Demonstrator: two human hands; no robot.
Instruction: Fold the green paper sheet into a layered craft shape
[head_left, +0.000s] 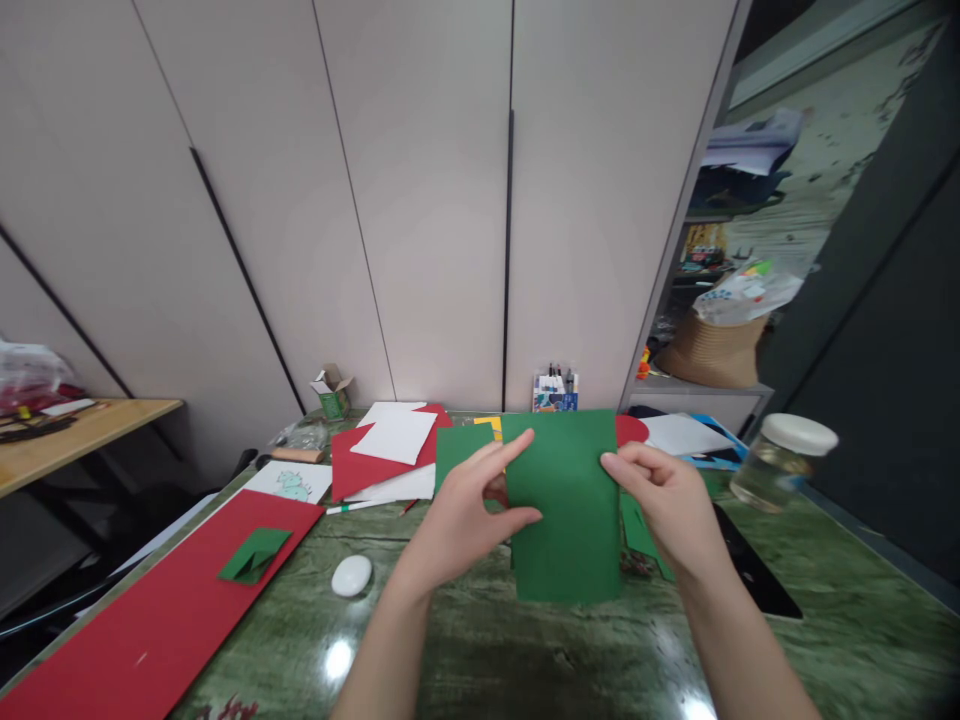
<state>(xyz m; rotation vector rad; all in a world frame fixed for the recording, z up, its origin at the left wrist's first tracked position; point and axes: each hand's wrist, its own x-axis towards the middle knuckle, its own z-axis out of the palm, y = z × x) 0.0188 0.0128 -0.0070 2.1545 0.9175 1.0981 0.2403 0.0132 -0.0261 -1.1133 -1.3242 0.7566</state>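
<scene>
An upright green sheet of paper (568,520) is held up over the table in front of me. My right hand (667,505) pinches its upper right edge, with the thumb on the near face. At the left edge is my left hand (469,515), its thumb and index finger spread across the near face. The other left fingers curl by the edge and are partly hidden. Behind my left hand another green piece of paper (457,447) shows. More green paper (637,530) lies on the table behind the right hand.
On the left, a long red sheet (150,610) carries a small folded green paper (256,555). A white oval object (352,576) sits near my left forearm. To the right are a lidded jar (780,465) and a black tablet-like slab (757,570). Cabinet doors (435,200) rise behind.
</scene>
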